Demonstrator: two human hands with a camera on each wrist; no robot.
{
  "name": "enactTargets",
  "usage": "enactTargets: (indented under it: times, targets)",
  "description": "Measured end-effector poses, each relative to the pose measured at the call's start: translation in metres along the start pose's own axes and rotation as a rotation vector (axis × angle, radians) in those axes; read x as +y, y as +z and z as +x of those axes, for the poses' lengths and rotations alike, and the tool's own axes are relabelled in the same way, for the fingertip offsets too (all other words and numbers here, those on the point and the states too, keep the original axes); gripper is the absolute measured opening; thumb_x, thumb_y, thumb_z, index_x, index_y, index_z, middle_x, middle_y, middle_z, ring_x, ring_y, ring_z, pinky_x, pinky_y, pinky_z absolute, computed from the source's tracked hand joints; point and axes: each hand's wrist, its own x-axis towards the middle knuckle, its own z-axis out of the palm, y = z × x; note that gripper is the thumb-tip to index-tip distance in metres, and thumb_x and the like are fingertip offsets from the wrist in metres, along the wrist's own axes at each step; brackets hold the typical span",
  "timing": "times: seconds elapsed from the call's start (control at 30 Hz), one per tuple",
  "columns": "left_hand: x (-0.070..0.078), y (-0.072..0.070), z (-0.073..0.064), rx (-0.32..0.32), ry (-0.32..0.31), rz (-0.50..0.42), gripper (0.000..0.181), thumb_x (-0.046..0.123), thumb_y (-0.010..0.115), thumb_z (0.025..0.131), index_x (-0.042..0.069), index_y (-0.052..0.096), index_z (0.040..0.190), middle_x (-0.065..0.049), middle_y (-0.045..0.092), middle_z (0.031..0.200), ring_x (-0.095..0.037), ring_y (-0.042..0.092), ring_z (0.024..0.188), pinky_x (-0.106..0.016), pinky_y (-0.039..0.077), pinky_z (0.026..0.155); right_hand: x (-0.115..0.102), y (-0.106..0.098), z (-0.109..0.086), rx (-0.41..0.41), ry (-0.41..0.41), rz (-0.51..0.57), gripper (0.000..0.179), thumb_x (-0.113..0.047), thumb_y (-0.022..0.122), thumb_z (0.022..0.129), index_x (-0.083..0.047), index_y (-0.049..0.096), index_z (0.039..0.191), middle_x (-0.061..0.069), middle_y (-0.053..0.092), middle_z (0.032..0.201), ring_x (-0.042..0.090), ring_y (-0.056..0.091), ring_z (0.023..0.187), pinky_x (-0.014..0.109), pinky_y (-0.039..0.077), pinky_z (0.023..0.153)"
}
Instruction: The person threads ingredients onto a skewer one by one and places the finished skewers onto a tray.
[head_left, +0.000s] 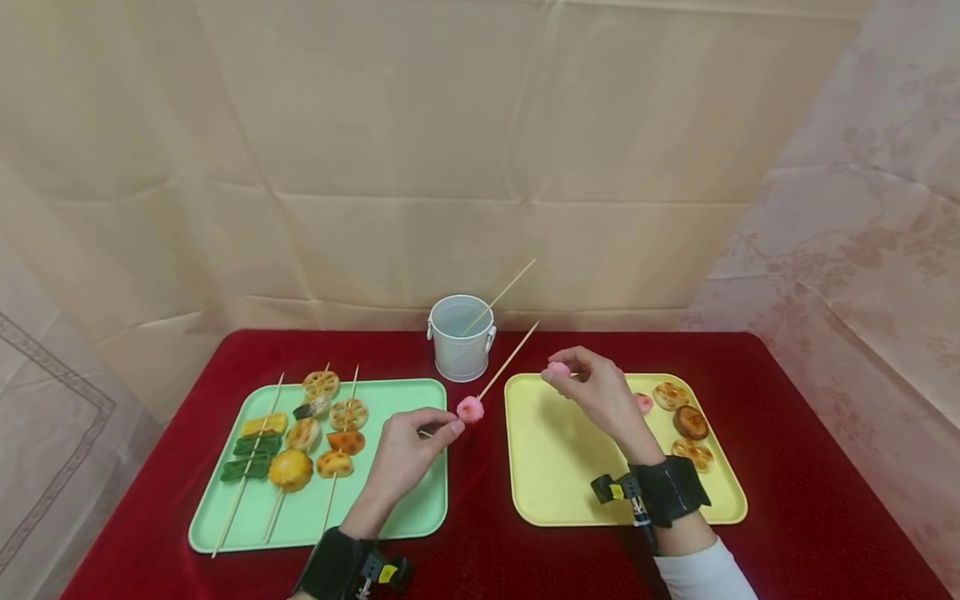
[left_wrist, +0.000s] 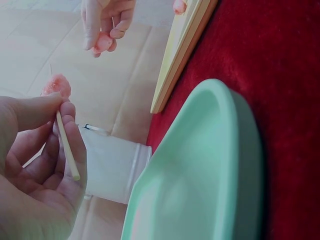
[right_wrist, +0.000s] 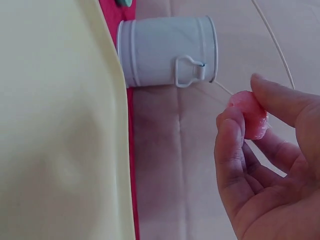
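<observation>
Left hand (head_left: 405, 454) pinches skewer (head_left: 510, 358) just behind pink piece (head_left: 470, 409), apparently leaving far length bare; fingers of right hand (head_left: 597, 393) grasp second piece (head_left: 558, 367) by sides, above yellow tray (head_left: 555, 492). Loaded skewers (head_left: 258, 443) lie on green tray (head_left: 405, 396), likely kept separate; pail (head_left: 461, 358) props spare stick (head_left: 513, 284).

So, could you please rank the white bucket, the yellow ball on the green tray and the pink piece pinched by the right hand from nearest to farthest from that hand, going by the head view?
1. Pink piece: pinched in the right hand.
2. White bucket: to that hand's left.
3. Yellow ball: farther left, on the green tray.
</observation>
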Motion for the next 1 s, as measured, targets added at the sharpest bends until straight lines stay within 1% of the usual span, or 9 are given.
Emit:
enactTargets:
  times: [0.07,0.17,0.27,0.4,0.5,0.57,0.67,0.8,1.0]
  targets:
    - [0.000,0.000,0.000,-0.011,0.001,-0.001,0.009,0.017,0.080,0.091,0.009,0.082,0.096,0.003,0.075,0.082,-0.013,0.064,0.078,-0.027,0.052,0.065,0.000,0.001,0.000,-0.005,0.009,0.037,0.035,-0.032,0.078,0.095,-0.007,0.071,0.118,0.008,0.072,0.099,0.022,0.068,0.081,0.029,0.057,0.073]
    - [0.000,-0.001,0.001,-0.020,0.005,-0.001,0.008,0.016,0.080,0.091,0.010,0.082,0.095,0.003,0.075,0.083,-0.012,0.064,0.077,-0.026,0.052,0.066,0.001,0.001,0.000,-0.030,0.020,0.120,0.036,-0.030,0.076,0.096,-0.004,0.070,0.121,0.011,0.073,0.105,0.021,0.071,0.087,0.026,0.057,0.080]
    - [-0.002,-0.004,0.001,-0.022,0.014,0.002,0.005,0.014,0.080,0.091,0.011,0.082,0.094,0.004,0.075,0.084,-0.010,0.064,0.075,-0.025,0.052,0.065,0.001,0.001,0.001,-0.071,0.040,0.252,0.039,-0.026,0.075,0.098,0.000,0.068,0.125,0.015,0.071,0.111,0.025,0.071,0.094,0.026,0.058,0.086]
    - [-0.004,-0.009,0.002,-0.032,0.017,0.014,0.004,0.012,0.080,0.091,0.011,0.082,0.093,0.004,0.076,0.084,-0.010,0.064,0.074,-0.026,0.051,0.065,0.000,0.000,0.001,-0.116,0.072,0.453,0.044,-0.023,0.074,0.098,0.005,0.063,0.130,0.020,0.070,0.115,0.037,0.070,0.106,0.031,0.058,0.091]
    - [-0.005,-0.014,0.003,-0.044,0.016,0.038,0.003,0.012,0.081,0.090,0.011,0.083,0.093,0.004,0.076,0.085,-0.011,0.065,0.077,-0.027,0.052,0.066,-0.001,0.001,0.001,-0.112,0.089,0.561,0.045,-0.021,0.073,0.099,0.007,0.061,0.132,0.019,0.071,0.116,0.034,0.070,0.107,0.034,0.058,0.092]
    - [-0.006,-0.016,0.003,-0.050,0.018,0.057,0.003,0.013,0.082,0.090,0.011,0.083,0.092,0.004,0.077,0.085,-0.012,0.066,0.079,-0.027,0.052,0.068,-0.001,0.001,0.001,-0.091,0.098,0.591,0.045,-0.020,0.073,0.099,0.008,0.061,0.133,0.015,0.073,0.114,0.026,0.072,0.103,0.034,0.058,0.091]
    - [-0.008,-0.019,0.004,-0.059,0.024,0.075,0.004,0.014,0.083,0.089,0.011,0.084,0.092,0.004,0.077,0.085,-0.012,0.067,0.080,-0.028,0.052,0.069,0.000,0.001,0.001,-0.052,0.120,0.596,0.045,-0.023,0.072,0.099,0.007,0.063,0.132,0.010,0.075,0.110,0.022,0.073,0.098,0.032,0.059,0.089]
    - [-0.009,-0.021,0.005,-0.083,0.014,0.078,0.004,0.013,0.083,0.089,0.011,0.084,0.091,0.004,0.077,0.084,-0.011,0.067,0.081,-0.028,0.052,0.071,0.001,0.000,0.001,-0.010,0.148,0.588,0.046,-0.027,0.071,0.100,0.006,0.064,0.131,0.008,0.075,0.108,0.023,0.073,0.098,0.031,0.059,0.089]
    - [-0.008,-0.022,0.005,-0.130,-0.021,0.104,0.006,0.015,0.082,0.090,0.012,0.085,0.094,0.002,0.078,0.088,-0.013,0.068,0.086,-0.031,0.052,0.075,0.001,0.000,0.002,0.041,0.161,0.619,0.046,-0.029,0.071,0.100,0.007,0.065,0.129,0.008,0.075,0.108,0.019,0.073,0.100,0.030,0.057,0.091]
